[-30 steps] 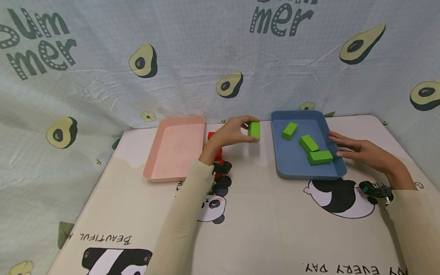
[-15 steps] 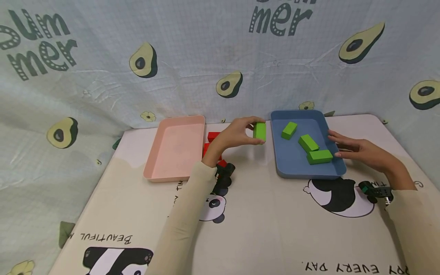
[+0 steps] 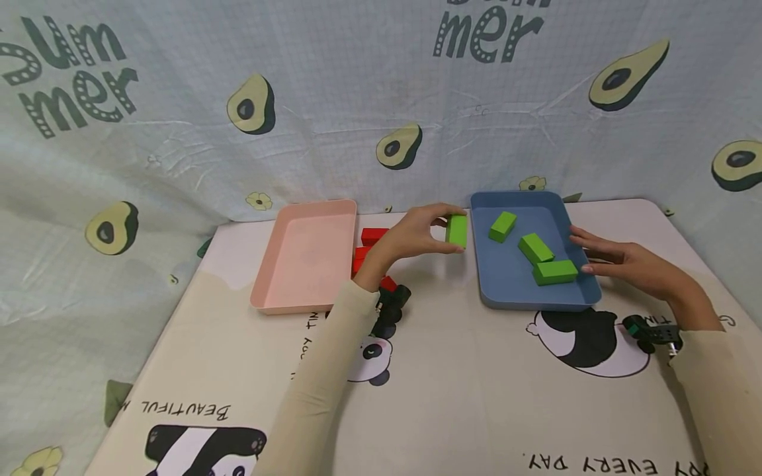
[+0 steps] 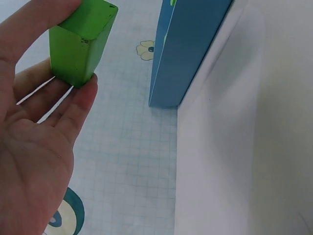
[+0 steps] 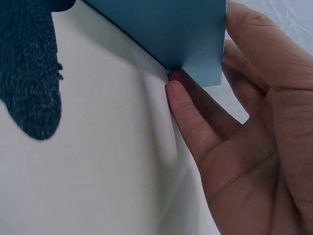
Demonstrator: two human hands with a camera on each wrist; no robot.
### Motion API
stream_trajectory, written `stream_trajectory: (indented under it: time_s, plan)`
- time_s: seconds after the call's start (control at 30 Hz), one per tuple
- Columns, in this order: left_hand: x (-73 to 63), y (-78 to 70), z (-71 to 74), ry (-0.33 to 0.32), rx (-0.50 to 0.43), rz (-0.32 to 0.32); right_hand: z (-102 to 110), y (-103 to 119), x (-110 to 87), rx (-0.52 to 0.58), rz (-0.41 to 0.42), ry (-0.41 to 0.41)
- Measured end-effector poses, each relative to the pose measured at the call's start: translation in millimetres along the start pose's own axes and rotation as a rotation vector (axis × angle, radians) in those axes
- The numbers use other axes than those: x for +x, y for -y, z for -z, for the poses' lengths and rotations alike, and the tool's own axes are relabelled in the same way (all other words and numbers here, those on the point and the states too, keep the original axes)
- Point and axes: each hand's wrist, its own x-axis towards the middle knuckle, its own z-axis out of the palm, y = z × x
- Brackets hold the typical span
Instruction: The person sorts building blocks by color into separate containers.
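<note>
My left hand (image 3: 418, 233) pinches a green block (image 3: 456, 231) between thumb and fingers, just left of the blue tray (image 3: 493, 281). In the left wrist view the block (image 4: 80, 44) sits at the fingertips, and the tray's side wall (image 4: 188, 54) rises to its right. Inside the tray lie a green block (image 3: 503, 226) at the back left and two more, one of them a block (image 3: 555, 272) near the front right. My right hand (image 3: 634, 261) rests its extended fingertips against the tray's right wall; the right wrist view shows the fingers (image 5: 183, 100) at that wall's bottom edge.
A pink tray (image 3: 303, 258) stands to the left with nothing in it. Several red blocks (image 3: 374, 236) lie beside it, partly hidden behind my left wrist. A patterned cloth (image 3: 321, 119) hangs behind the table (image 3: 440, 383).
My left hand has moved right with the green block, closer to the blue tray's left rim. The right hand and the blocks in the tray have stayed put.
</note>
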Motion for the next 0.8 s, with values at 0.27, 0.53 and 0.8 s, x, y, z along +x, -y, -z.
stream_trajectory:
  time_s: [0.27, 0.53, 0.8]
  plan:
    - [4.7, -1.5, -7.3, 0.015, -0.046, -0.024, 2, 0, -0.4, 0.000, -0.007, 0.000]
    - [9.2, -9.2, -13.2, 0.015, -0.014, -0.037, 0, 1, -0.5, -0.013, -0.004, -0.009]
    - [13.3, -12.5, -15.0, 0.030, 0.016, -0.032, 2, 0, -0.4, -0.003, 0.004, -0.002]
